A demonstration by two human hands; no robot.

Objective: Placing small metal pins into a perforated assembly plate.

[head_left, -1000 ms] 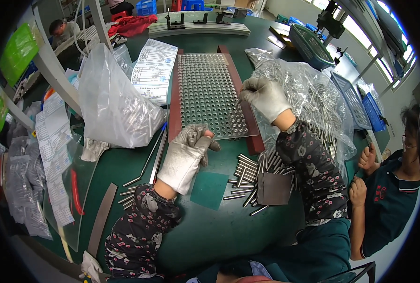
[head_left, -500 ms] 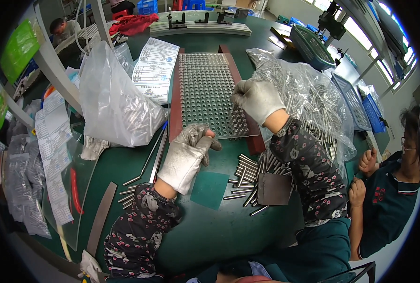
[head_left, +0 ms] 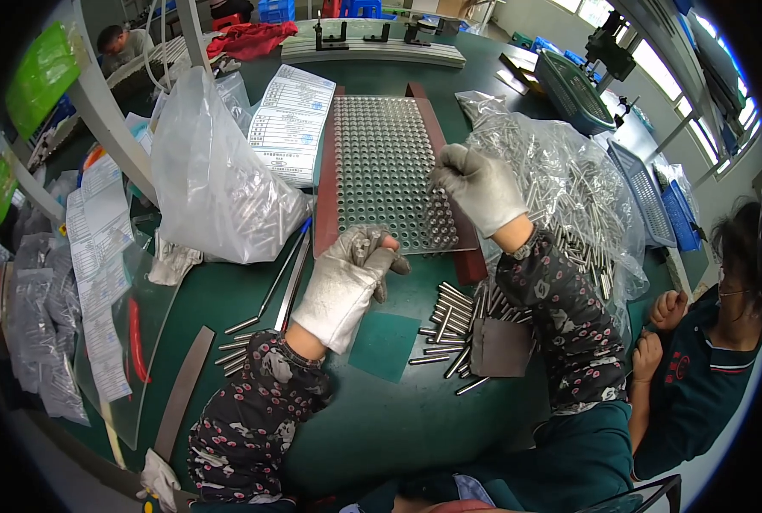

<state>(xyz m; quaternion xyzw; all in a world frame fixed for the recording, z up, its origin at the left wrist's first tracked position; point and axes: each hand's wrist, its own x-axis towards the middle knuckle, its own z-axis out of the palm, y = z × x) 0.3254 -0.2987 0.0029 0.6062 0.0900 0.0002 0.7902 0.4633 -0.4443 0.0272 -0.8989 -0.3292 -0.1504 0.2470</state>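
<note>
A clear plate full of round holes [head_left: 376,175] lies on brownish-red strips [head_left: 469,268]. Metal pins [head_left: 442,224] stand in several holes at its near right corner. Over the plate's right side, my right hand [head_left: 482,186], in a pale work glove, has its fingers pinched together; whatever is between them is hidden. My left hand [head_left: 353,278], in a soiled white glove with one fingertip bare, is curled closed by the plate's near edge. What it holds, if anything, cannot be made out. Loose metal pins [head_left: 451,315] lie in a pile in front of the plate.
A brown square pad [head_left: 502,349] covers part of the pile, beside a green square sheet [head_left: 384,346]. Plastic bags of pins stand left [head_left: 218,184] and right [head_left: 569,171]. A printed sheet [head_left: 288,124] leans behind. Another person [head_left: 688,385] sits at the right.
The whole view has shifted a little, so things appear slightly farther right. My right hand has moved slightly nearer over the plate's right side. My left hand keeps its curled pose.
</note>
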